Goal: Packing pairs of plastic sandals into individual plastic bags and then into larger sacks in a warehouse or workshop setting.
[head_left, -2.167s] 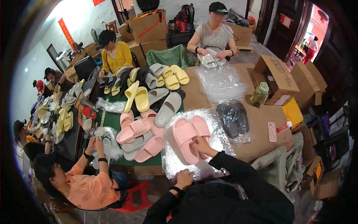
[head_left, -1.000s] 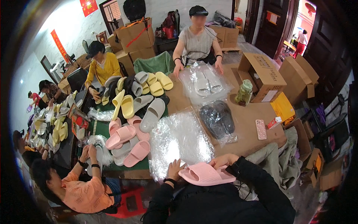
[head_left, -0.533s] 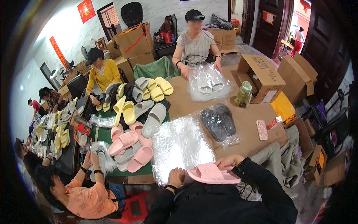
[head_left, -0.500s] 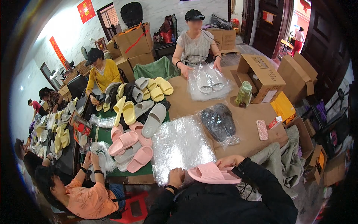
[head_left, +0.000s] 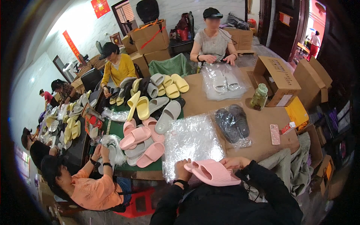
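Note:
My right hand (head_left: 235, 162) grips a pair of pink slippers (head_left: 213, 174) near one end, just in front of the table edge. My left hand (head_left: 183, 169) is closed at the near edge of a stack of clear plastic bags (head_left: 193, 144), close to the slippers' other end. What its fingers pinch is hidden. Beyond the bags lies a pair of dark slippers (head_left: 232, 123) in clear plastic. A heap of pink slippers (head_left: 150, 154), with grey and yellow ones, rises to the left of the bags.
Opposite, a person handles bagged pale slippers (head_left: 225, 83). A person in orange (head_left: 92, 189) works at the left. A green-lidded bottle (head_left: 259, 96), an open carton (head_left: 276, 80) and a pink phone (head_left: 275, 134) stand or lie at the right. Grey cloth (head_left: 279, 170) hangs there.
The view has swung left, so everything sits further right. The pink slippers have tilted and now show as two. My left hand's fingers have curled in beside them. The person opposite has drawn their hands back.

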A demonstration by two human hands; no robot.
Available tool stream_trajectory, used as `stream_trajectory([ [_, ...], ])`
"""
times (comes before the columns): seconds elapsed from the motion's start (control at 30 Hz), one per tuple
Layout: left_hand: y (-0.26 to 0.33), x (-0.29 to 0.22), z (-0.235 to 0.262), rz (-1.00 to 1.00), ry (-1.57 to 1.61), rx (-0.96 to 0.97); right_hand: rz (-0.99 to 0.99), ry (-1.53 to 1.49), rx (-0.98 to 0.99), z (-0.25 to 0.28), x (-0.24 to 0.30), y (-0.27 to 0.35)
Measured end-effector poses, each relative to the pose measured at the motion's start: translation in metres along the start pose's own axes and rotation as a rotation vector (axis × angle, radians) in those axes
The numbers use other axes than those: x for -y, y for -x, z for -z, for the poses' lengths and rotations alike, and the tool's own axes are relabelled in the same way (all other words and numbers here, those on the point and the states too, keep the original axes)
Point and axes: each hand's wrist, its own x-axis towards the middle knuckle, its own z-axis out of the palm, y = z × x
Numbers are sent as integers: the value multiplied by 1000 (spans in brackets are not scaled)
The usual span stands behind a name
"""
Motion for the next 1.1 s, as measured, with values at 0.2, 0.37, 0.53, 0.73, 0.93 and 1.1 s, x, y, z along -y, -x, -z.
stream_trajectory([
  [0.2,31,22,-68,235,1042,-91,-95,71,43,3,-11,-13],
  [0.37,11,10,-15,-138,142,73,-194,44,-89,20,-25,-4],
  [0.53,-27,7,5,65,468,102,-67,138,48,8,-1,-5],
  [0.73,-72,23,34,243,796,329,-37,211,-8,-7,21,5],
  [0.93,-80,-3,71,81,689,58,127,509,18,2,9,8],
  [1.1,-79,-24,79,30,593,-198,166,532,-60,-4,15,23],
])
